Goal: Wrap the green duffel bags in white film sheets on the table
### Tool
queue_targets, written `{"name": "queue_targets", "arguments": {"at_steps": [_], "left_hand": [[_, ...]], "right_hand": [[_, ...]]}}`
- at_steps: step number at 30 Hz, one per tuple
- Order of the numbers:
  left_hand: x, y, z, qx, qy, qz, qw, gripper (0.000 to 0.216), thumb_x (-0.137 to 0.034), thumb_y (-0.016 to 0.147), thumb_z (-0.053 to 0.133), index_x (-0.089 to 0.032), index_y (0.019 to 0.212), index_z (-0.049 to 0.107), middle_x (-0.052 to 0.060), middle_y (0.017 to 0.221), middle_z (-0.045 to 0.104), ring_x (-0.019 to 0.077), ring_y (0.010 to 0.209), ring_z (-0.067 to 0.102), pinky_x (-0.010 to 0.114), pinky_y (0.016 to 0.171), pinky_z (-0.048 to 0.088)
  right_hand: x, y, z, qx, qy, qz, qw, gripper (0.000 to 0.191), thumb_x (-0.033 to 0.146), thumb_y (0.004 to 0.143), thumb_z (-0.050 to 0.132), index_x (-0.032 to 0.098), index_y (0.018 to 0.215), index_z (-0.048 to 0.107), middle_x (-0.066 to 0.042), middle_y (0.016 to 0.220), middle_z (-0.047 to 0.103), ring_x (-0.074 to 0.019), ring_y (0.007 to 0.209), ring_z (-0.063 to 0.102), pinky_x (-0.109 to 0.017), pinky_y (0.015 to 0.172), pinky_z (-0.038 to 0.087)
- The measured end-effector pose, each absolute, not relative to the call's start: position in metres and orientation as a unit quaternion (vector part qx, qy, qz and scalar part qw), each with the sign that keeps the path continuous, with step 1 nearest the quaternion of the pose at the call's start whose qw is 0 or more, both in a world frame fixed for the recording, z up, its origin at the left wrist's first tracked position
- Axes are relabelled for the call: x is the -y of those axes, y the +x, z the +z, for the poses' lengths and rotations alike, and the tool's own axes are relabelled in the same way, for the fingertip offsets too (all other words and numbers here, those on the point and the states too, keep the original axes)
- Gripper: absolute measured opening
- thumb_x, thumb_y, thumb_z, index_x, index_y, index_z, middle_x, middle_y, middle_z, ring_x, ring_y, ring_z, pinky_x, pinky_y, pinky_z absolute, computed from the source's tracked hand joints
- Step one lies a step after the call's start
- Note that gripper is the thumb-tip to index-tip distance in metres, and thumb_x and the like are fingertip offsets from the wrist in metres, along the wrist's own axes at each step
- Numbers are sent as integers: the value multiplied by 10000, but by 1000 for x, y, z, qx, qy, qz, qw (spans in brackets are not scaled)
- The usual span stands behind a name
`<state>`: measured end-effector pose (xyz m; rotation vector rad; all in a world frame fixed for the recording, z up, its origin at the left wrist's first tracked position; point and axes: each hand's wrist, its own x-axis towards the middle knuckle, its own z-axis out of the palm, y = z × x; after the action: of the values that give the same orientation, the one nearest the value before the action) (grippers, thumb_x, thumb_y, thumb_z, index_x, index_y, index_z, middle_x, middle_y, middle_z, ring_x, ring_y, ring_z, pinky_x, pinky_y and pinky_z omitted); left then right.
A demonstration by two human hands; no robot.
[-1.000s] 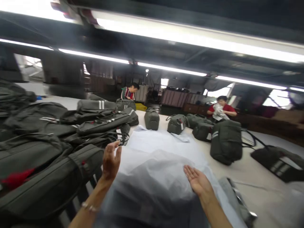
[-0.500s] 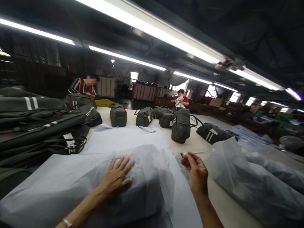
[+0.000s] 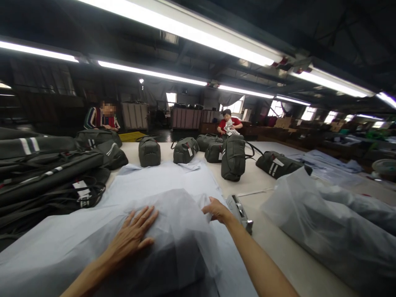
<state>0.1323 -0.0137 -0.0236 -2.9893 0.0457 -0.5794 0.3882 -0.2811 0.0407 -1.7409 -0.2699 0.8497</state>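
A translucent plastic bag (image 3: 182,214) lies in front of me, with a dark bulky shape inside it. My left hand (image 3: 134,231) rests flat on top of this bag, fingers spread. At the bag's right-hand end, my right hand (image 3: 218,210) has its fingers closed on the thin plastic edge; whether anything else is between the fingertips is hidden. Just right of that wrist stands a grey tape dispenser (image 3: 239,212) on the table. Under and beyond the wrapped shape, pale bluish-white sheets (image 3: 163,177) are spread out.
Dark green duffel bags (image 3: 233,159) stand along the table's far side (image 3: 213,169). A pile of similar bags (image 3: 46,165) rises at left. More plastic-wrapped bags (image 3: 328,227) lie at right. Two people work beyond the table, one in a striped top (image 3: 89,117), one in red (image 3: 236,122).
My right hand has moved left from beside the tape dispenser to the plastic bag's edge, uncovering the dispenser. My left hand stays flat on the bag. The view has shifted slightly.
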Motion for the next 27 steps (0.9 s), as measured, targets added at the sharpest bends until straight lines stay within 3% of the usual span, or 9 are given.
{"name": "queue_targets", "arguments": {"at_steps": [3, 8, 11, 13, 16, 18, 20, 23, 27], "left_hand": [[9, 130, -25, -22, -975, -218, 35, 745, -678, 935, 406, -305, 1549, 212, 69, 1551, 375, 290, 1400, 389, 454, 1168, 258], [13, 130, -18, 11, -970, -241, 15, 705, -609, 971, 390, -292, 1563, 177, 99, 1567, 346, 295, 1402, 388, 467, 1148, 319], [22, 140, 2, 60, -963, -262, -1, 768, -545, 961, 458, -262, 1574, 93, 143, 1594, 266, 331, 1438, 312, 525, 1155, 292], [29, 154, 22, 63, -962, -265, -19, 852, -528, 920, 534, -219, 1572, 80, 173, 1602, 225, 355, 1464, 236, 571, 1164, 245], [41, 182, 54, 47, -967, -239, -74, 869, -438, 855, 620, -162, 1547, 172, 190, 1533, 369, 352, 1448, 269, 602, 1170, 185], [51, 198, 72, 24, -971, -201, -124, 661, -340, 842, 609, -184, 1449, 398, 131, 1318, 605, 303, 1289, 495, 584, 1172, 179], [61, 206, 85, -20, -970, -167, -173, 329, -269, 855, 568, -210, 1171, 637, 54, 1006, 714, 227, 1005, 634, 497, 1119, 307], [75, 198, 101, -68, -958, -166, -225, 173, -211, 897, 511, -192, 846, 675, 35, 793, 678, 167, 777, 613, 291, 804, 462], [88, 162, 122, -107, -950, -195, -221, 199, -238, 947, 499, -183, 820, 642, 15, 688, 589, 128, 618, 543, 232, 584, 370]], "right_hand": [[306, 411, 48, 151, -697, 394, 580, 633, 130, 431, 711, 182, 1054, 605, -64, 987, 693, -236, 857, 659, -384, 737, 555], [339, 421, 42, 122, -679, 357, 629, 794, 232, 544, 696, 198, 1305, 472, -133, 1257, 597, -242, 1018, 646, -418, 858, 538], [343, 402, 47, 194, -719, 213, 633, 660, 301, 681, 671, 246, 1323, 524, -106, 1467, 448, -264, 1315, 468, -463, 1084, 389], [341, 386, 62, 328, -730, 147, 581, 551, 288, 737, 666, 271, 1285, 599, -57, 1485, 455, -260, 1394, 372, -457, 1175, 257], [334, 370, 87, 523, -697, 225, 436, 571, 307, 756, 711, 326, 1315, 595, -20, 1389, 570, -266, 1338, 452, -476, 1199, 187], [330, 365, 92, 606, -676, 261, 329, 669, 314, 695, 783, 341, 1330, 578, -17, 1290, 638, -274, 1234, 546, -509, 1195, 169], [329, 366, 84, 655, -685, 214, 238, 690, 263, 655, 807, 302, 1309, 592, -39, 1166, 686, -273, 1102, 614, -541, 1172, 207], [337, 371, 62, 690, -709, 64, 132, 374, 75, 725, 662, 219, 1069, 683, -35, 922, 695, -208, 899, 636, -491, 1115, 326], [360, 377, 55, 711, -686, -103, 118, 250, 31, 886, 461, 204, 770, 599, 10, 744, 597, -142, 738, 556, -429, 1127, 325]]}}
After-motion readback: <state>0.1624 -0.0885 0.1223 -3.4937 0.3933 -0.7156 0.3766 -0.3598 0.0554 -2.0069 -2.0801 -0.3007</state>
